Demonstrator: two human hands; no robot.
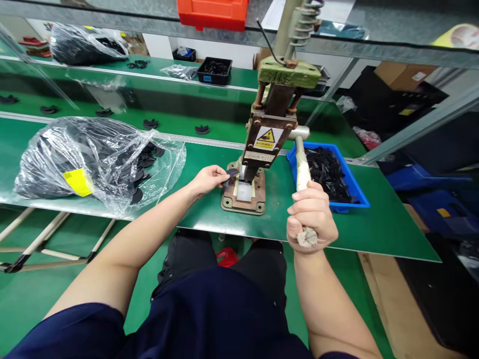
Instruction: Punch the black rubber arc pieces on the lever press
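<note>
My left hand (210, 179) pinches a small dark flat piece (232, 172) at the left side of the press base (243, 204). Beside that piece, the ram of the hand press (264, 137) comes down over a pale block (244, 191) on the base. My right hand (312, 217) is wrapped round the press's tape-covered lever (302, 164), near its lower end. A clear plastic bag (82, 159) of dark curved pieces lies open to the left. Right of the press, a blue tray (350, 184) holds small black parts.
Dark curved parts (202, 129) sit spaced along the green strip behind the table (209, 214). A black bin (214, 71) and another filled bag (84, 45) stand further back. An overhead shelf (374, 47) carries a red bin (213, 12).
</note>
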